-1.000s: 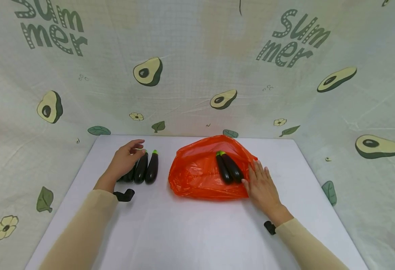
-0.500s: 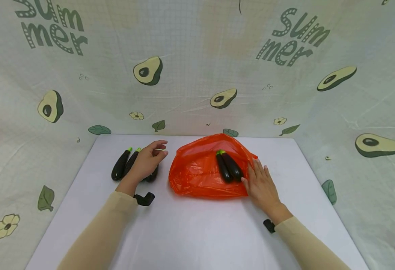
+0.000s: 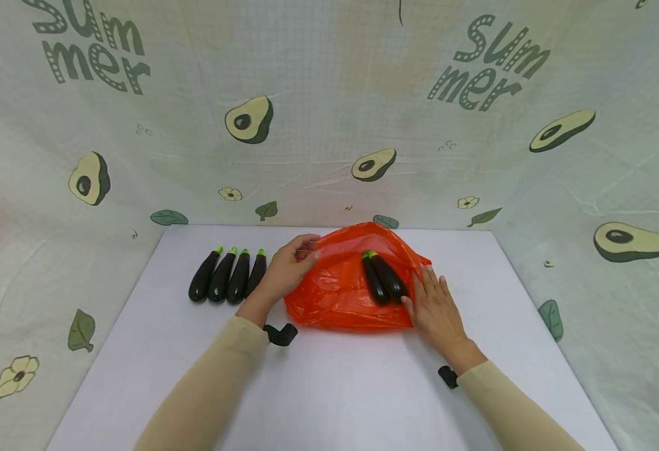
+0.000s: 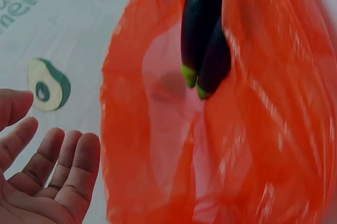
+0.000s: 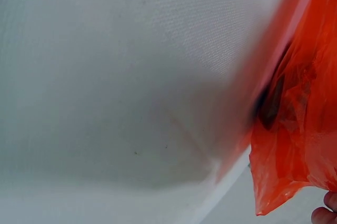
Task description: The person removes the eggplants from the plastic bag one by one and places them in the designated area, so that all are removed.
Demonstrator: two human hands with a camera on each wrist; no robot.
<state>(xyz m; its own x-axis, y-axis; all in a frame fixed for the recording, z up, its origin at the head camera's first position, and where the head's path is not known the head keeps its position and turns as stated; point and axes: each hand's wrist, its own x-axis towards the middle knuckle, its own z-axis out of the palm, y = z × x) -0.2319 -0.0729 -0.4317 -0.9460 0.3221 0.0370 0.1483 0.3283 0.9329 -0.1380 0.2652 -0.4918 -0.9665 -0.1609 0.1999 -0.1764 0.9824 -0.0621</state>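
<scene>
A red plastic bag (image 3: 329,310) lies spread on the table with its mouth raised at the back. Two dark eggplants (image 3: 390,280) with green tips rest together in its right part. My left hand (image 3: 285,270) hovers at the bag's left edge. In the left wrist view its fingers (image 4: 84,161) are loosely bent beside the plastic and hold nothing. My right hand (image 3: 438,316) lies along the bag's right edge, fingers stretched out and touching it. The right wrist view catches only some fingertips (image 5: 325,214) by a loose corner of the bag.
Several more eggplants (image 3: 222,277) lie in a row on the white table (image 3: 341,394), left of the bag; my left forearm partly covers the rightmost. A printed cloth (image 3: 312,94) with avocados hangs behind and beside the table.
My left hand has moved right, from over the row of eggplants to the bag's left edge, uncovering the row. The right hand has stayed at the bag's right edge.
</scene>
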